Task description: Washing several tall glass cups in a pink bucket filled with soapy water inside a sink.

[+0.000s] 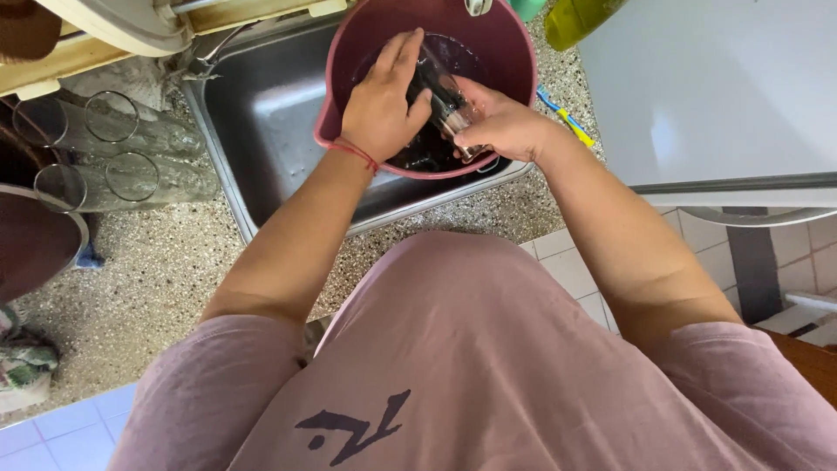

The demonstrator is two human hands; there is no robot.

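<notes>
Both hands are gripping a clear glass (446, 100) over a round maroon plastic bucket (514, 52). The left hand (379, 105) is curling its fingers around the upper end while the right hand (501, 122) is clasping the base.

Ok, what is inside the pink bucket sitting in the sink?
The pink bucket holds dark water and a clear drinking glass, gripped by the left hand and right hand. The hands hide the glass's lower end and the bucket's bottom.

Both bare forearms reached forward and converged over the maroon bucket (514, 52). The left hand (381, 100) lay palm down, fingers spread, a red string round its wrist. The right hand (497, 122) curled closed beside it at the bucket's near rim.
</notes>
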